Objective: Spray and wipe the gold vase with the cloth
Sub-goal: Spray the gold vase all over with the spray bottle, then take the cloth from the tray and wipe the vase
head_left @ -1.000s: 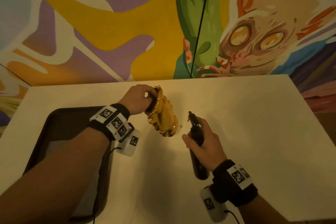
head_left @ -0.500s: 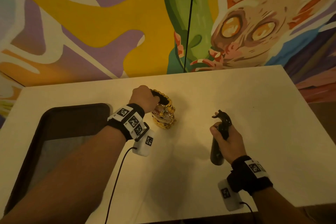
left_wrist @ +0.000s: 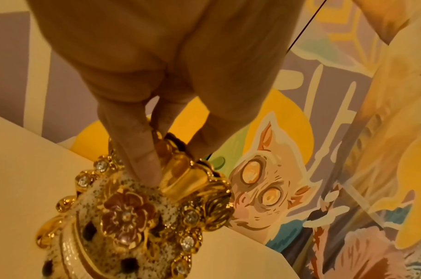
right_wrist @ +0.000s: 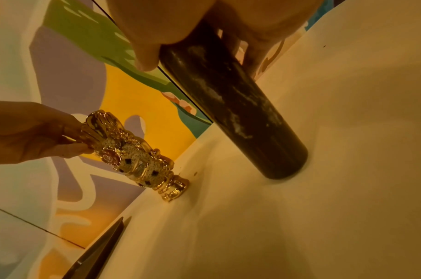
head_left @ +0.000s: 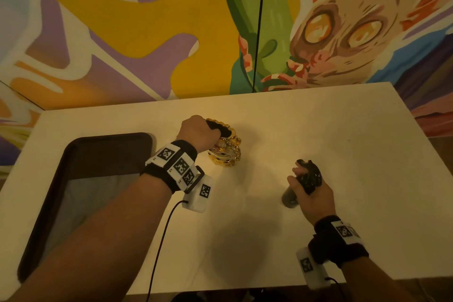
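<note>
The gold vase (head_left: 226,154) stands upright on the white table (head_left: 318,130), a little left of the middle. My left hand (head_left: 197,131) grips its rim from above; in the left wrist view the fingers (left_wrist: 137,160) pinch the neck of the vase (left_wrist: 133,217). My right hand (head_left: 312,195) holds a dark spray bottle (head_left: 307,179) to the vase's right. In the right wrist view the bottle (right_wrist: 233,105) has its base on the table, well apart from the vase (right_wrist: 133,156). A grey cloth (head_left: 85,203) lies in the dark tray (head_left: 73,149) at the left.
The tray takes up the table's left side, close to my left forearm. A painted mural wall (head_left: 147,32) rises right behind the table's far edge. The table's near edge (head_left: 245,288) runs just below my wrists.
The vase went from tilted over to standing upright under my left hand. My right hand carried the spray bottle away to the right and stood it on the table.
</note>
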